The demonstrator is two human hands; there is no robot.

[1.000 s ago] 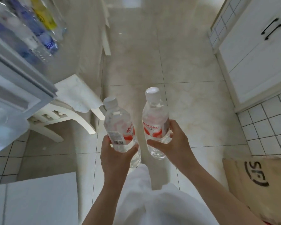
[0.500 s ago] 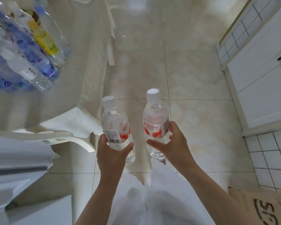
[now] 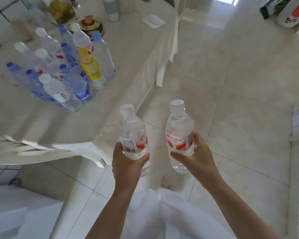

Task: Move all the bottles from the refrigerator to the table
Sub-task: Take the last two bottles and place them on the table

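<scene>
Both hands (image 3: pixel 128 163) (image 3: pixel 199 156) around upright water bottles (image 3: pixel 134 133) (image 3: pixel 179 130).

Head view: single wide-angle camera, worn high, facing forward and steeply down; table (image 3: pixel 121 69) left, tiled floor (image 3: pixel 231 104) ahead, hands near

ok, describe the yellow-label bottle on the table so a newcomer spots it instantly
Start at the table on the left, where a cluster of upright bottles stands. Look to the cluster's right side, towards the table edge. The yellow-label bottle is the only one with a yellow body and label; its neighbours are clear with blue or white caps.
</scene>
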